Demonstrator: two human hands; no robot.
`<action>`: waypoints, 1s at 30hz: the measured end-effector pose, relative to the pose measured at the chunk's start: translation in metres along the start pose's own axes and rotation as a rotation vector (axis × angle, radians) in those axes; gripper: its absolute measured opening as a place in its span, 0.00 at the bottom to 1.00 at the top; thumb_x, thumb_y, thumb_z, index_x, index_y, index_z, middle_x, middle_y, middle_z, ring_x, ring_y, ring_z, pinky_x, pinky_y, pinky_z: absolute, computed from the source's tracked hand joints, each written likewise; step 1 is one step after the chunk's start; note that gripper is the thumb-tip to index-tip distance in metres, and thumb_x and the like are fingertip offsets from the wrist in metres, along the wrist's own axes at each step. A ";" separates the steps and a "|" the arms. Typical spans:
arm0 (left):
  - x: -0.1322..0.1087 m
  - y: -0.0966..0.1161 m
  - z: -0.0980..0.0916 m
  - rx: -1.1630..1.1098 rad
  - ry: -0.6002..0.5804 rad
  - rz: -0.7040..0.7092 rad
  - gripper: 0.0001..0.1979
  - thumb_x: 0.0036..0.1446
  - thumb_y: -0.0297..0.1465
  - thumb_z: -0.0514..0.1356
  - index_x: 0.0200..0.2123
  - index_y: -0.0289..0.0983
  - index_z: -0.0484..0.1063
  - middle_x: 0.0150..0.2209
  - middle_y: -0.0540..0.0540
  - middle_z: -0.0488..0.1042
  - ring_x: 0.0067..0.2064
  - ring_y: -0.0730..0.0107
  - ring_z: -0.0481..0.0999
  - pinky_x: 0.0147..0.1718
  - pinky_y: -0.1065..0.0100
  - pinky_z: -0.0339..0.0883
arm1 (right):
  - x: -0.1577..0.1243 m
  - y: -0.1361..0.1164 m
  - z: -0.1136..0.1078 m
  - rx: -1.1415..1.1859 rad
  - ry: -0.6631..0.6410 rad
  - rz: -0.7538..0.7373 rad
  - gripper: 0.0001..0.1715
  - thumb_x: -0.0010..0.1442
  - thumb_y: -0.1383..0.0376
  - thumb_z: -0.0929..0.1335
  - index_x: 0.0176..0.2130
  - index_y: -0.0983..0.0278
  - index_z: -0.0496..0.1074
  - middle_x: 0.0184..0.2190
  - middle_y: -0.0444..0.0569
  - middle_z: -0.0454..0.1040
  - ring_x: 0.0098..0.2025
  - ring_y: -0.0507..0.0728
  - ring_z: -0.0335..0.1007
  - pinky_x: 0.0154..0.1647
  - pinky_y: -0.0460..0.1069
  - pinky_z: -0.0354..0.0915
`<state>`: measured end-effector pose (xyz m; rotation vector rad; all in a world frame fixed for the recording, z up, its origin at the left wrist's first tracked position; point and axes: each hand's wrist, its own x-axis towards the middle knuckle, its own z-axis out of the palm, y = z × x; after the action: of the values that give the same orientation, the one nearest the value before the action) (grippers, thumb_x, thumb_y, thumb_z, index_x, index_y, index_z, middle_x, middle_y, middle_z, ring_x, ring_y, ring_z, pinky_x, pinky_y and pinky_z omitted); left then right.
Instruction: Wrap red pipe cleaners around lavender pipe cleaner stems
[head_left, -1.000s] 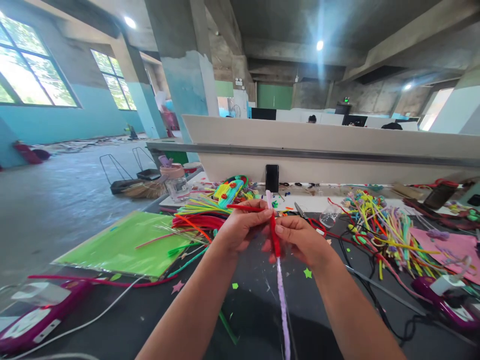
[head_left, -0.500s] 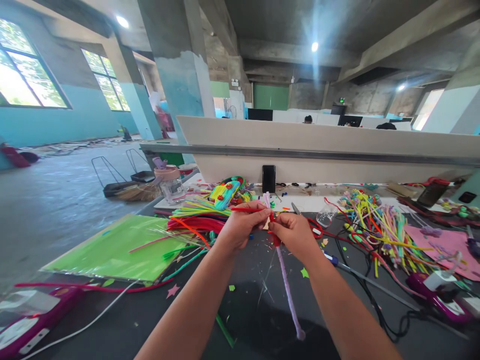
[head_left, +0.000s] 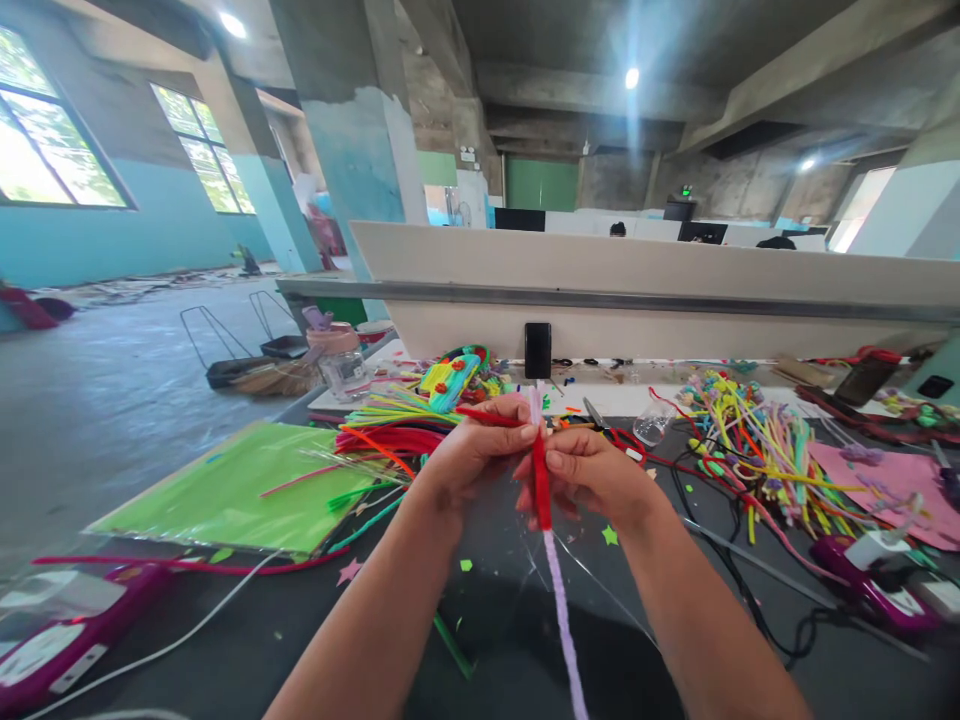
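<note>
Both of my hands meet over the dark table in the middle of the view. My left hand (head_left: 491, 442) is closed in a pinch on a red pipe cleaner (head_left: 542, 500) and the upper part of a lilac pipe cleaner (head_left: 561, 615). One red end sticks out to the left above my fingers. The other red part lies along the lilac stem, which hangs towards me past the lower frame edge. My right hand (head_left: 596, 468) has thumb and fingers closed on the red part from the right. The contact point is partly hidden by fingers.
Bundles of coloured pipe cleaners (head_left: 397, 440) lie left, beside a green sheet pack (head_left: 225, 485). Scissors (head_left: 628, 445) and a tangled pipe-cleaner heap (head_left: 772, 450) lie right. A phone (head_left: 538, 350) leans against the partition. Purple power strips (head_left: 874, 585) and cables flank the table.
The red part now shows as a longer flat length below my fingers. The lilac stem hangs lower and nearer to me. My right hand has turned slightly, its fingers spreading behind the stem.
</note>
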<state>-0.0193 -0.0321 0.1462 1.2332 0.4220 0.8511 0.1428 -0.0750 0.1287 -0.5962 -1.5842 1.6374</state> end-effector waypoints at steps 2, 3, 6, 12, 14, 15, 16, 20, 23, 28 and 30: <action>0.000 -0.001 0.003 -0.028 -0.025 0.007 0.12 0.39 0.33 0.67 0.22 0.33 0.67 0.19 0.50 0.67 0.17 0.78 0.64 0.17 0.74 0.56 | 0.002 0.006 -0.001 0.123 -0.037 0.009 0.24 0.50 0.49 0.68 0.35 0.68 0.72 0.24 0.50 0.76 0.23 0.54 0.73 0.14 0.40 0.52; 0.000 -0.002 0.003 -0.034 -0.023 0.015 0.13 0.39 0.33 0.67 0.22 0.33 0.67 0.19 0.50 0.67 0.17 0.79 0.63 0.16 0.74 0.56 | 0.003 0.009 -0.001 0.168 -0.044 0.020 0.23 0.49 0.49 0.69 0.33 0.67 0.72 0.23 0.49 0.76 0.21 0.53 0.73 0.15 0.41 0.54; 0.004 -0.006 0.000 -0.019 0.009 0.028 0.12 0.40 0.31 0.67 0.22 0.33 0.66 0.20 0.50 0.68 0.18 0.79 0.65 0.16 0.75 0.56 | 0.006 0.013 -0.003 0.216 0.012 0.042 0.20 0.47 0.52 0.71 0.29 0.67 0.71 0.20 0.46 0.75 0.19 0.52 0.71 0.17 0.43 0.59; 0.008 -0.006 -0.006 0.101 0.061 0.052 0.11 0.45 0.31 0.65 0.22 0.34 0.65 0.18 0.52 0.65 0.18 0.80 0.64 0.17 0.76 0.54 | 0.009 0.011 -0.006 0.027 0.247 -0.076 0.13 0.50 0.59 0.70 0.24 0.67 0.68 0.17 0.43 0.73 0.17 0.49 0.67 0.18 0.42 0.55; 0.009 -0.005 -0.006 0.147 0.083 0.065 0.11 0.45 0.31 0.64 0.21 0.33 0.65 0.17 0.53 0.64 0.18 0.81 0.61 0.17 0.77 0.52 | 0.010 0.010 -0.008 -0.115 0.312 -0.103 0.13 0.51 0.61 0.69 0.22 0.66 0.67 0.17 0.43 0.72 0.17 0.48 0.64 0.18 0.42 0.52; 0.010 -0.005 -0.006 0.169 0.094 0.067 0.11 0.45 0.31 0.64 0.21 0.33 0.65 0.17 0.53 0.63 0.18 0.82 0.61 0.17 0.77 0.52 | 0.010 0.009 -0.008 -0.199 0.338 -0.103 0.13 0.52 0.61 0.68 0.22 0.66 0.67 0.16 0.42 0.71 0.17 0.47 0.62 0.18 0.42 0.52; 0.011 -0.006 -0.006 0.189 0.107 0.070 0.11 0.45 0.31 0.64 0.21 0.33 0.65 0.17 0.53 0.63 0.19 0.82 0.61 0.18 0.76 0.52 | 0.010 0.009 -0.008 -0.297 0.370 -0.097 0.13 0.52 0.61 0.68 0.21 0.66 0.67 0.15 0.42 0.71 0.16 0.47 0.61 0.19 0.42 0.51; 0.017 -0.013 -0.005 0.260 0.183 0.109 0.10 0.44 0.32 0.65 0.21 0.32 0.67 0.17 0.53 0.63 0.19 0.81 0.60 0.18 0.76 0.51 | 0.011 0.009 -0.008 -0.786 0.573 -0.078 0.15 0.53 0.63 0.65 0.18 0.65 0.65 0.14 0.42 0.67 0.18 0.48 0.58 0.20 0.44 0.50; 0.023 -0.020 -0.003 0.313 0.264 0.174 0.11 0.42 0.31 0.65 0.19 0.32 0.67 0.17 0.53 0.64 0.18 0.82 0.59 0.17 0.75 0.50 | 0.012 0.013 -0.004 -1.112 0.715 -0.084 0.14 0.54 0.65 0.64 0.19 0.64 0.66 0.16 0.43 0.68 0.20 0.49 0.59 0.22 0.45 0.49; 0.023 -0.020 -0.005 0.278 0.254 0.144 0.11 0.42 0.31 0.66 0.19 0.32 0.67 0.16 0.53 0.63 0.18 0.83 0.59 0.17 0.76 0.50 | 0.011 0.015 -0.001 -1.140 0.740 -0.064 0.13 0.56 0.64 0.64 0.22 0.65 0.69 0.20 0.47 0.71 0.23 0.51 0.63 0.24 0.46 0.52; 0.020 -0.015 -0.008 0.200 0.195 0.102 0.11 0.42 0.31 0.66 0.20 0.32 0.67 0.16 0.54 0.63 0.18 0.83 0.60 0.17 0.77 0.51 | 0.008 0.010 -0.004 -0.815 0.536 -0.033 0.14 0.57 0.62 0.64 0.23 0.65 0.69 0.19 0.46 0.71 0.22 0.50 0.64 0.23 0.45 0.53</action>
<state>-0.0069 -0.0136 0.1327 1.3695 0.6168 1.0404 0.1386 -0.0655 0.1195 -1.2853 -1.7707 0.6468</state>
